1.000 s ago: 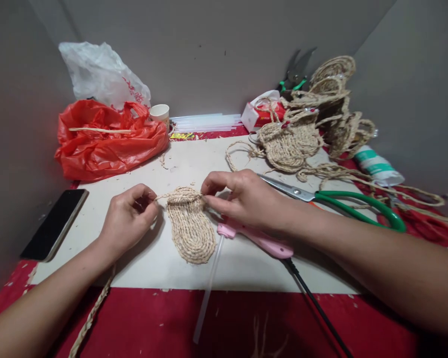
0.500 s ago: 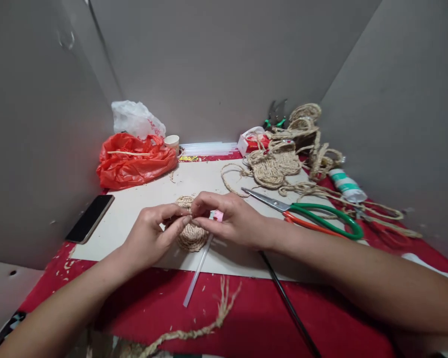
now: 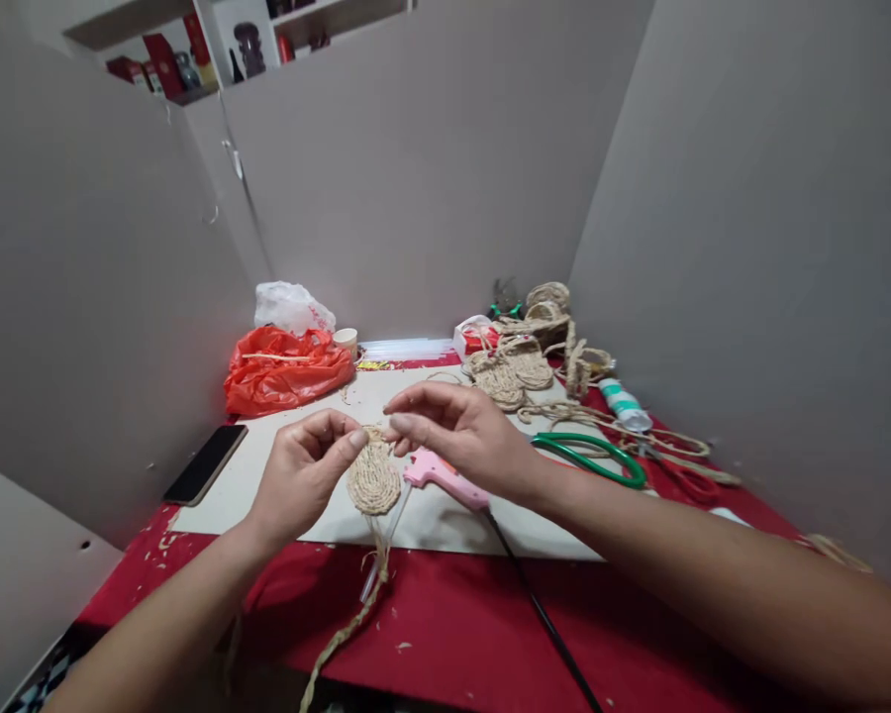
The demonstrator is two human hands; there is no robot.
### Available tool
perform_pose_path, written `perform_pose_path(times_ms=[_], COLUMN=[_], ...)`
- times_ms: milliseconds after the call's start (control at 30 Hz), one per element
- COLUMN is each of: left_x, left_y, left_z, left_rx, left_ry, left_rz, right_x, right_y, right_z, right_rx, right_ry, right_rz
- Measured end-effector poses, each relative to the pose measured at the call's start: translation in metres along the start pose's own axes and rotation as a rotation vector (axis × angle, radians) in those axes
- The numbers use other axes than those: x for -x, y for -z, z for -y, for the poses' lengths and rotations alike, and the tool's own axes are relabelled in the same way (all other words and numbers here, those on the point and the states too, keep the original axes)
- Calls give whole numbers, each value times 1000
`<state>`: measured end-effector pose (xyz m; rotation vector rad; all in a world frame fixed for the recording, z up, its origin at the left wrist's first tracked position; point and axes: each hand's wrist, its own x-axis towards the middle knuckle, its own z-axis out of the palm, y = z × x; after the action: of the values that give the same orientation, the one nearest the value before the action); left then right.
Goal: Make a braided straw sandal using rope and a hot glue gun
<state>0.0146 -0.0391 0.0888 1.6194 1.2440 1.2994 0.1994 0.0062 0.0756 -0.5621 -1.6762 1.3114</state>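
Note:
A sole-shaped pad of coiled straw braid [image 3: 375, 485] is in front of me, partly behind my fingertips. My left hand [image 3: 308, 470] is closed in a pinch at its upper left edge; what the fingertips hold cannot be made out. My right hand [image 3: 464, 436] hovers just right of the pad's top, thumb and index finger slightly apart, with nothing visible between them. Under the right hand lies a pink hot glue gun [image 3: 449, 479] with a black cord. A clear glue stick [image 3: 369, 579] points toward me, partly behind a straw braid [image 3: 348, 634] with a frayed end.
Green-handled scissors [image 3: 590, 456] lie beyond my right forearm. Coiled straw pieces [image 3: 501, 376] and loose braid are at the back right, near a green-and-white roll [image 3: 625, 406]. A phone [image 3: 206, 463], a red plastic bag [image 3: 289, 371] and a paper cup [image 3: 346, 340] stand left. Grey panels enclose the table.
My view has tilted up, bringing shelves into sight. My hands have moved apart, uncovering the pad and glue gun. The braid's frayed end now appears just below the pad.

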Motion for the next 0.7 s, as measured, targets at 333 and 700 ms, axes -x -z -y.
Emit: perform_pose_path(times_ms=[333, 700], left_x=[1, -3], left_y=[-26, -41], left_z=[8, 16], left_rx=[103, 60], left_ry=[-31, 34], left_rz=[48, 1], right_x=[28, 32], right_y=[-4, 6], right_z=[-6, -29], right_rx=[253, 522], right_ry=[148, 482], right_rz=[-106, -244])
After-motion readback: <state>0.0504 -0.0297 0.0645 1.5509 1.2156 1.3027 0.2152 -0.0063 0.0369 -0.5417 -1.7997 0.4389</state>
